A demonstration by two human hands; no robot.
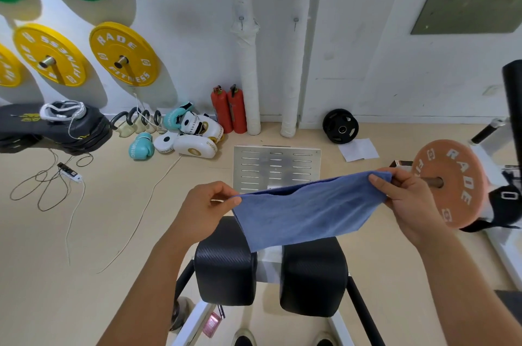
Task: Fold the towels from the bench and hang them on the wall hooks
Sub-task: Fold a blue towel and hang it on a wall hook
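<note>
Closest to me, at the bottom edge, I can see the toes of two shoes (244,340) and the white frame of the bench, with its two black pads (226,266) side by side right above them. Both my forearms come up from the bottom corners.

Just above the pads I've got the blue towel (305,213) stretched out in the air between my hands. It looks doubled over, with the top edge pulled fairly taut and the lower part hanging down in front of the pads without resting on them. My left hand (203,207) has its fingers pinched closed on the towel's left top corner. My right hand (409,198) is pinched closed on the right top corner, thumb on top, a bit higher than the left, so the top edge slopes up to the right.

Just right of my right hand is a salmon-coloured weight plate (449,184) on a bar. Beyond the towel a slotted metal footplate (276,167) lies on the beige floor. Further back, boxing gloves and pads (186,134) sit in a pile near two red fire extinguishers (228,109) at the wall. Up on the white wall are two small hooks (241,21), both bare, and yellow plates (124,54) hang off to the left.
</note>
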